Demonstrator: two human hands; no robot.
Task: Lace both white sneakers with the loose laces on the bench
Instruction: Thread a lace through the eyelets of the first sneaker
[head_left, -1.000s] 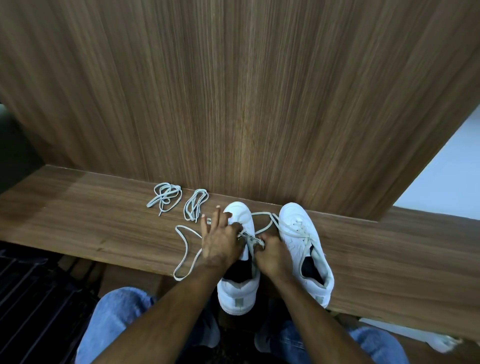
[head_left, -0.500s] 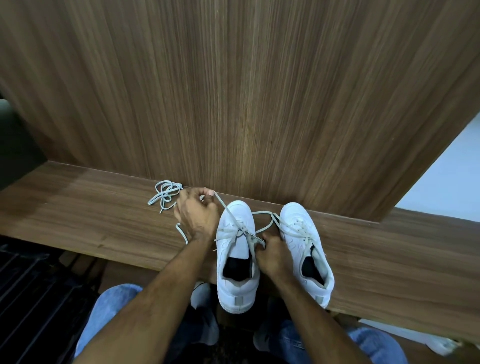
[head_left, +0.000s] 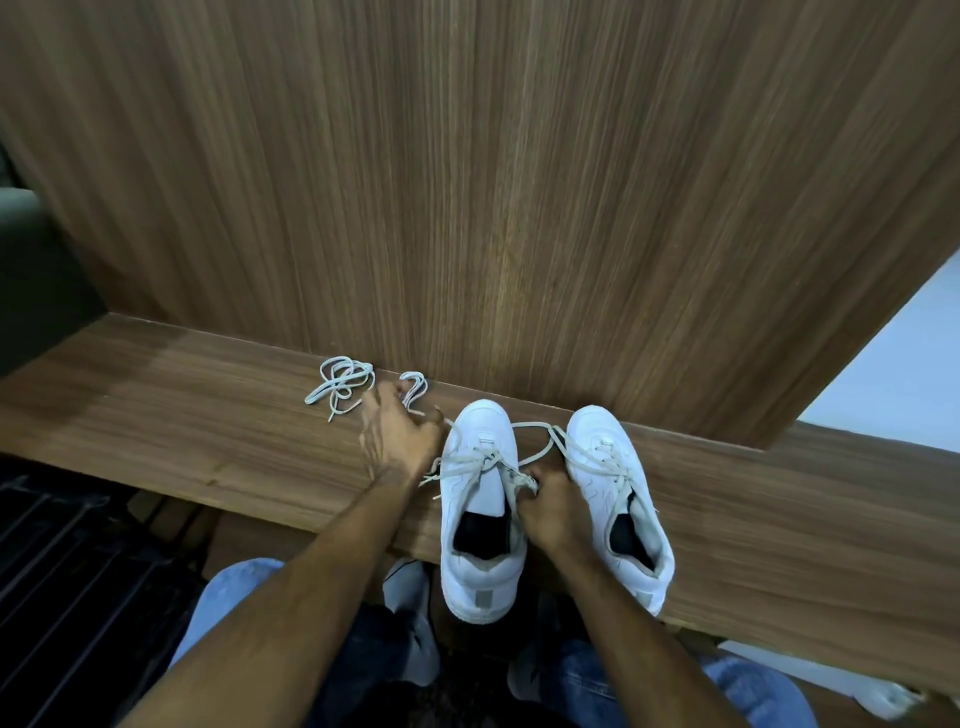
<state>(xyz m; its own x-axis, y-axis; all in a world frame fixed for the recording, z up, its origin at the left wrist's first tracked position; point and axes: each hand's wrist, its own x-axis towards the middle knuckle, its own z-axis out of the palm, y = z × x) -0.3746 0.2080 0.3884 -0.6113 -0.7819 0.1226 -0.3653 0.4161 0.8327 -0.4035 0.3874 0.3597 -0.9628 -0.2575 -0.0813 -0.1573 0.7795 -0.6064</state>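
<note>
Two white sneakers side by side on the wooden bench, toes toward the far wall panel, heels hanging over the near edge. Left sneaker partly laced across the lower eyelets, tongue showing, dark insole visible in the opening. Right sneaker also carrying lace across its eyelets, with a loop of lace strung between the two toes.

Left hand down on the bench just left of the left sneaker, palm down, fingers spread toward a small coiled lace; blurred, so whether it had hold of that lace could not be told. Farther left, well apart from the shoes, a loose bundled lace lying untouched against the wall panel.

Right hand tucked between the two sneakers, fingers curled, pinching the lace end at the right side of the left sneaker's eyelets.

Blue jeans at the near edge below the bench, dark slatted floor at left.
</note>
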